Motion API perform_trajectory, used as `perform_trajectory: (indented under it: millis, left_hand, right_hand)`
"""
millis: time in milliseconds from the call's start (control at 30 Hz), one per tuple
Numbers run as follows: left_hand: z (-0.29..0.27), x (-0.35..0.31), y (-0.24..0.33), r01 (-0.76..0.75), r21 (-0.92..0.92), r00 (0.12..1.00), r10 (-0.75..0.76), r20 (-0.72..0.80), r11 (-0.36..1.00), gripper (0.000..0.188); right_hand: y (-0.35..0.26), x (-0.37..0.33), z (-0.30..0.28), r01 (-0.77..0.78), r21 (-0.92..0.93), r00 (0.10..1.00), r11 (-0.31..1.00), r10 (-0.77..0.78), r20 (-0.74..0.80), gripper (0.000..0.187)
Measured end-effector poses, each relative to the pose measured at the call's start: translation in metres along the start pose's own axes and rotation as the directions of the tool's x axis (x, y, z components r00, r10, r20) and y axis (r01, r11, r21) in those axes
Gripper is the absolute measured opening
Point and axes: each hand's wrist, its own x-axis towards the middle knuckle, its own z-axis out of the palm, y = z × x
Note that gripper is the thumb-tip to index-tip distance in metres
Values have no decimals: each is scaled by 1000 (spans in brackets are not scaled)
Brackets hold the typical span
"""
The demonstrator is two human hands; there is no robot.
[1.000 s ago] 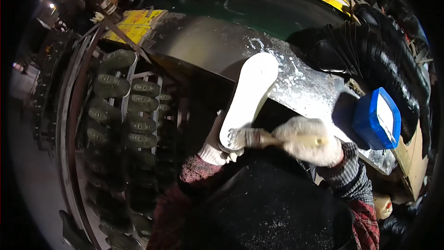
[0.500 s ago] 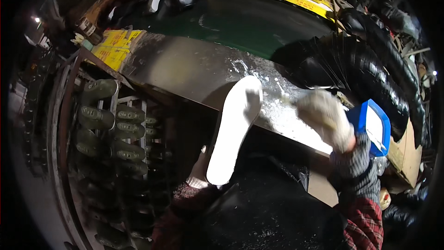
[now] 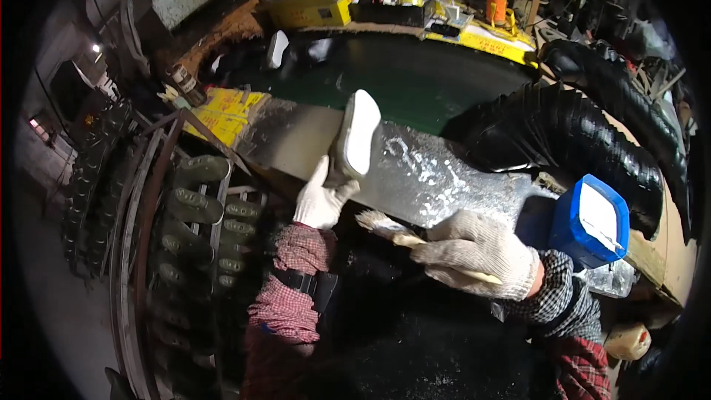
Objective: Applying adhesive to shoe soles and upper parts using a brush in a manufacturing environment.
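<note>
My left hand (image 3: 322, 198), in a pale knitted glove, grips the lower end of a shoe (image 3: 361, 133) whose sole is coated bright white. The shoe is tilted up above the metal-topped bench, its white sole turned to the right. Its grey-green side shows in part, next to my thumb. My right hand (image 3: 481, 252), also gloved, is closed around the handle of a paintbrush (image 3: 385, 227). The bristles point left, below the shoe and apart from it. To the right of that hand stands a blue tub (image 3: 566, 222) with white liquid in it and a thin stick at its rim.
White smears mark the metal bench top (image 3: 437, 185). Behind it runs a dark green surface (image 3: 407, 74) with another white-soled shoe (image 3: 278, 50) at its far left. A rack (image 3: 141, 237) of olive shoes stands left. Black ribbed stacks (image 3: 570, 133) lie right. Yellow cardboard (image 3: 233, 111) covers the bench's left end.
My left hand has carried the shoe forward and away, and the sole has tipped over. My right hand has come left from near the tub with the brush. The view has tilted up.
</note>
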Motion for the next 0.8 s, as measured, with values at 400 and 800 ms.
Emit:
perform_trajectory:
  millis: [400, 800]
  left_hand:
    - [-119, -182, -91, 348, -80, 740, -326, -588, 934, 46]
    - [-142, -121, -80, 474, -262, 652, -535, -537, 841, 45]
  right_hand:
    - [20, -21, 0, -106, 94, 988, 990, 116, -105, 24]
    - [127, 142, 59, -66, 117, 975, 991, 39, 218, 25]
